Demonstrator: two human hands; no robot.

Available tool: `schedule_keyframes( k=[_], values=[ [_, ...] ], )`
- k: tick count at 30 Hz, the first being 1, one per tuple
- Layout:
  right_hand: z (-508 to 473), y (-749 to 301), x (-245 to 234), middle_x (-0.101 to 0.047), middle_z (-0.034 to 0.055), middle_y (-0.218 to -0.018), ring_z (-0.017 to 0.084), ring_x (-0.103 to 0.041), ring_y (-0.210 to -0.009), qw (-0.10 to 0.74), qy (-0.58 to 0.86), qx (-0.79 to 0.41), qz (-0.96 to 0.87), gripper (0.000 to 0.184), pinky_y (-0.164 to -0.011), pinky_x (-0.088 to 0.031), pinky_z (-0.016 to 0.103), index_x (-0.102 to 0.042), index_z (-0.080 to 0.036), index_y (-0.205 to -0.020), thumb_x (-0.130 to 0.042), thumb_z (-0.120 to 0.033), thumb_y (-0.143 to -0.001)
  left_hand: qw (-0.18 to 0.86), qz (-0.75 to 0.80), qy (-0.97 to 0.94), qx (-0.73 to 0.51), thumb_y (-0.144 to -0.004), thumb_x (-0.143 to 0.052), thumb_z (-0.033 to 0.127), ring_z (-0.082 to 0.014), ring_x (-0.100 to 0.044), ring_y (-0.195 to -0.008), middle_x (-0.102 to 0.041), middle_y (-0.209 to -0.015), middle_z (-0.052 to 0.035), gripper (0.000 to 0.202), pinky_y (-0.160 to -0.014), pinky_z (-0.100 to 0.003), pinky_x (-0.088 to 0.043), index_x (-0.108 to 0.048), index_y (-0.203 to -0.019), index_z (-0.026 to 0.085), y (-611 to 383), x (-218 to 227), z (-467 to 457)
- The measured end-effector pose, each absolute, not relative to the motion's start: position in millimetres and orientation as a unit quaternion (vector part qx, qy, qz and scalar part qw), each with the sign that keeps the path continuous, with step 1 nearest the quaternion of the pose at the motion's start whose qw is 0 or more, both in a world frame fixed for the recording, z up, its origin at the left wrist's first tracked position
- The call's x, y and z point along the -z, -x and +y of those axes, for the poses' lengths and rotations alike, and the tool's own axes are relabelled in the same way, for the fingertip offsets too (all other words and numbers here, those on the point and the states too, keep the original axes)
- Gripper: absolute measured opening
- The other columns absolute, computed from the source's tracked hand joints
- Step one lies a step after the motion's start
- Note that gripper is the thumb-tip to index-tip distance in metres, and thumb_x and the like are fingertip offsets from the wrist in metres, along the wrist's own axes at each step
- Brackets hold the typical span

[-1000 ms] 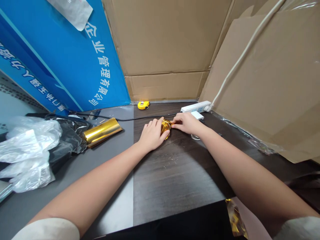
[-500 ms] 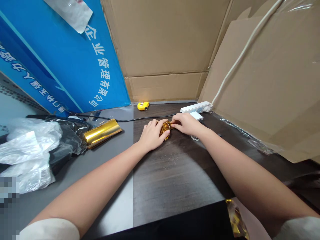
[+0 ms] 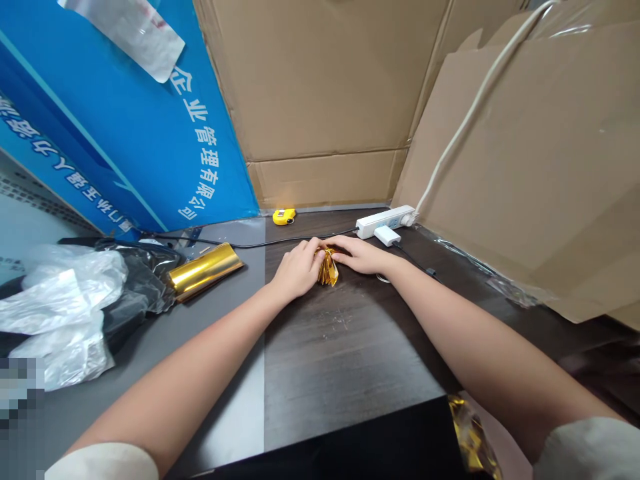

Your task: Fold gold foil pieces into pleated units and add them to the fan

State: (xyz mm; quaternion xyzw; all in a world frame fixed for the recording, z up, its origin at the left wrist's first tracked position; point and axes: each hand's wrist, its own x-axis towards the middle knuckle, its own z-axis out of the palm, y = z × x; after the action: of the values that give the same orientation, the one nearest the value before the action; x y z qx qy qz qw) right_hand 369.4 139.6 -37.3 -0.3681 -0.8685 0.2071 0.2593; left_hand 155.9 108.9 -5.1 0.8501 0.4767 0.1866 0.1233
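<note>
From the head camera, looking down the person's forearms: both hands meet at the far middle of the dark wood table [image 3: 345, 347]. Between them sits the gold foil piece [image 3: 328, 269], resting on the tabletop and touching both hands. The left hand [image 3: 299, 268] is closed on its left side, fingers curled over the top edge. The right hand [image 3: 361, 255] lies lower, fingertips pinching the upper end (the thumb is hidden, so how firm that pinch is I cannot tell).

The foil is gathered into tight pleats that fan out slightly toward the person, so the folding looks largely done. Nothing that I can see binds the pinched end.

Well to the left lies a gold foil roll [image 3: 205, 270], beside crumpled plastic bags [image 3: 65, 300]. Behind the hands are a white power strip [image 3: 386, 221] and a small yellow tape measure [image 3: 283, 216] near the cardboard wall [image 3: 325, 87]. Another foil scrap [image 3: 473, 440] lies at the near edge.
</note>
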Motion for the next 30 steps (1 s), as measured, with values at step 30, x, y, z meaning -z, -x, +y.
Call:
schedule_keyframes(
  k=[30],
  values=[
    [154,-376,43,-0.056,0.0114,-0.126,0.023,-0.054,-0.122,0.252,0.280,-0.256,-0.890,0.048,-0.112,-0.041,0.045,-0.049,-0.019,-0.146,-0.052,-0.025,-0.098,0.278,0.311,-0.902,-0.109,-0.094,-0.042,0.032,-0.0162,-0.055,-0.103,-0.057,-0.101,-0.0032,0.018,-0.102,-0.033,-0.046,-0.054,-0.088,0.020,-132,-16,155]
  ],
)
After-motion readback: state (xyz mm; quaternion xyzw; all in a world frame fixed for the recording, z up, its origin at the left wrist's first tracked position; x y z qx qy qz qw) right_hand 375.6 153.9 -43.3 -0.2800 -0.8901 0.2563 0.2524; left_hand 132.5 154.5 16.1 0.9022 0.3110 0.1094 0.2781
